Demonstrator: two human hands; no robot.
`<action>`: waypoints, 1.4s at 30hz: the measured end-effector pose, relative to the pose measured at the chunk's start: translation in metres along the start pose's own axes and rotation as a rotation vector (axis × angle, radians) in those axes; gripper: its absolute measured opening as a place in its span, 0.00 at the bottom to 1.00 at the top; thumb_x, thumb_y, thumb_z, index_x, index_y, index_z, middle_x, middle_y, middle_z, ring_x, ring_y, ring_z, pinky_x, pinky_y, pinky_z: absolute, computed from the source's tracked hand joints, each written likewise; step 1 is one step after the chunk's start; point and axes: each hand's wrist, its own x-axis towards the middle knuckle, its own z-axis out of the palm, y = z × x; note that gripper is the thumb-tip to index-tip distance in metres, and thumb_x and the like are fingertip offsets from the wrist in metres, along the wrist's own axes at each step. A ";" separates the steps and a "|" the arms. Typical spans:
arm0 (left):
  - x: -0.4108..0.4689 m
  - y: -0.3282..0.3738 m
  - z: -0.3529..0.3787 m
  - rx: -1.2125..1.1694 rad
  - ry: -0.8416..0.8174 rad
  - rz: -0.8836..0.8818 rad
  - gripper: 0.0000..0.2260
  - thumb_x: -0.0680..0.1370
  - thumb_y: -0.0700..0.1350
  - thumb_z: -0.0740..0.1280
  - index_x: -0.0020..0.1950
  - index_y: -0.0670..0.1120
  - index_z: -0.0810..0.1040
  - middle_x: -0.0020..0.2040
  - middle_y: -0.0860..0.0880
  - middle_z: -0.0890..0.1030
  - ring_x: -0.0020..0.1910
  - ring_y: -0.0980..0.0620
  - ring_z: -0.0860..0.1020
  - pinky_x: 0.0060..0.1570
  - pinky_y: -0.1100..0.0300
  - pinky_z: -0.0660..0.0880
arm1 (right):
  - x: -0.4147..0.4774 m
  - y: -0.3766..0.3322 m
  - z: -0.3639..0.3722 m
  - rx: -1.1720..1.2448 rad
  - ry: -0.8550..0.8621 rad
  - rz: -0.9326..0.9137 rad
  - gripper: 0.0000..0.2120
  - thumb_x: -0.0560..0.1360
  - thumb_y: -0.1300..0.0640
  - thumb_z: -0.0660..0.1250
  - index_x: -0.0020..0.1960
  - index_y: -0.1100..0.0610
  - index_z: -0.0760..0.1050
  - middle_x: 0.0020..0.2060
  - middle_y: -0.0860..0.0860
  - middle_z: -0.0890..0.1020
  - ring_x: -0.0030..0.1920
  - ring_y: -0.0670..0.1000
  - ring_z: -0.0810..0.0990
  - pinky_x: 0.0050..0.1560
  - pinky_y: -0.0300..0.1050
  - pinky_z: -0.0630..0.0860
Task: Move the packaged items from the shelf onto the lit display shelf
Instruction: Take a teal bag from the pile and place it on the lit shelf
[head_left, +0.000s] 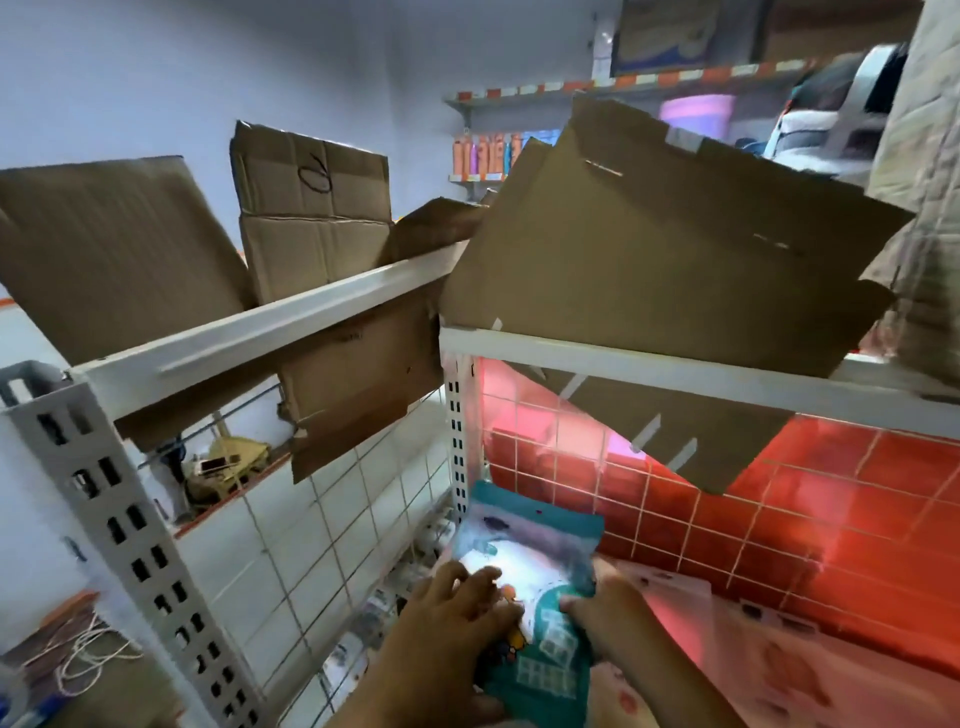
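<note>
While the head camera tilts down into a white metal shelving rack (270, 332), I see both bare hands closed on one teal and white plastic packet (524, 571) low in the frame. My left hand (447, 623) lies on the packet's left side, its fingers (483, 579) curled over the glossy front. My right hand (613, 618) grips the right edge, its thumb pressed on the teal printed panel, the rest of that hand behind the packet. The packet stands nearly upright, tilted a little, its hang-hole end uppermost, just in front of the white slotted corner post (457, 441) where the two shelf bays meet.

To the right of the post glows the lit display shelf (779, 525), its white wire grid backed by a red-orange panel washed in pink light. Pale flat packets (753, 654) lie on this shelf beside my right hand; motion blur hides their print. The teal packet hangs at the left end of that shelf, touching nothing I can make out but my hands.

Left of the post, a white wire grid panel (322, 551) closes off the neighbouring bay, with small packaged goods blurred behind it. Flattened brown cardboard sheets (649, 249) rest on the rack's top rails, one corner drooping down over the lit bay. Far back, a wall shelf carries a row of orange bottles (483, 153).
</note>
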 end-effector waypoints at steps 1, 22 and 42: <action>0.004 -0.004 0.003 -0.009 -0.007 -0.009 0.36 0.63 0.80 0.60 0.67 0.67 0.72 0.67 0.56 0.75 0.63 0.52 0.68 0.49 0.53 0.81 | 0.008 -0.001 0.004 -0.015 0.004 0.019 0.17 0.75 0.60 0.72 0.60 0.54 0.70 0.45 0.54 0.82 0.40 0.52 0.84 0.40 0.51 0.84; 0.036 -0.040 0.086 -0.278 -0.012 -0.016 0.46 0.65 0.85 0.53 0.80 0.67 0.56 0.80 0.56 0.61 0.78 0.46 0.60 0.71 0.42 0.57 | 0.030 0.017 0.052 -0.446 0.143 0.019 0.37 0.77 0.41 0.65 0.80 0.45 0.52 0.75 0.50 0.62 0.69 0.50 0.69 0.71 0.45 0.67; 0.028 -0.046 0.109 -0.366 0.161 -0.022 0.34 0.77 0.71 0.54 0.81 0.60 0.58 0.81 0.52 0.61 0.81 0.50 0.52 0.76 0.49 0.55 | 0.014 0.035 0.118 -0.476 0.487 -0.049 0.31 0.81 0.40 0.56 0.81 0.50 0.56 0.79 0.50 0.58 0.78 0.50 0.56 0.77 0.44 0.54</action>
